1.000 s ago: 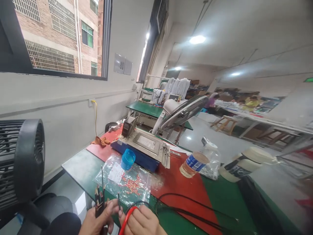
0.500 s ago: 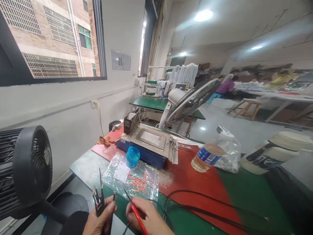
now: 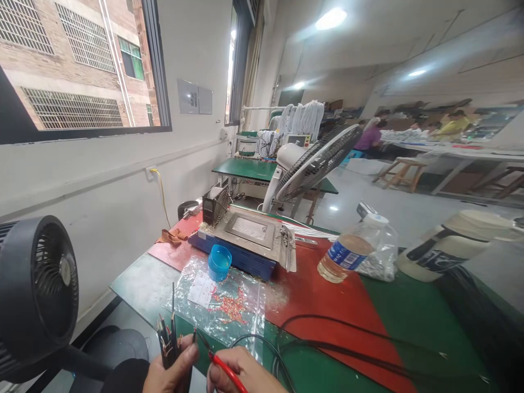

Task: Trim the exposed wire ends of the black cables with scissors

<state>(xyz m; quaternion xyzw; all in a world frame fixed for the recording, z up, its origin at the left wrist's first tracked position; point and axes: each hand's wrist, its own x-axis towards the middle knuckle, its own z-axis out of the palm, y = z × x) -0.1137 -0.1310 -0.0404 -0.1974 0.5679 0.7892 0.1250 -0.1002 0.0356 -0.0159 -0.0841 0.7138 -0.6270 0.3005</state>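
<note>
My left hand (image 3: pixel 174 368) is closed around a bundle of black cables (image 3: pixel 167 341), their stripped ends pointing up. One cable end (image 3: pixel 194 334) sticks up apart from the others, by the thumb. In my right hand (image 3: pixel 243 368) is a red-handled tool (image 3: pixel 227 371) with a thin dark tip; its exact kind is unclear. The tip reaches close to the single cable end, and I cannot tell whether they touch. Beyond my hands, a clear plastic bag (image 3: pixel 256 316) lies flat with many small red and orange bits (image 3: pixel 231 305) on it.
A blue cup (image 3: pixel 220 265) stands by a blue heated box (image 3: pixel 241 256) with a metal top. To the right are a bottle of yellowish liquid (image 3: pixel 341 259) and a large jug (image 3: pixel 446 248). Long black cables (image 3: pixel 327 344) cross the table. A black fan (image 3: pixel 45 281) stands left.
The tool's tip has come closer to the single cable end as my right hand moved slightly left and down. The whole view has shifted a little.
</note>
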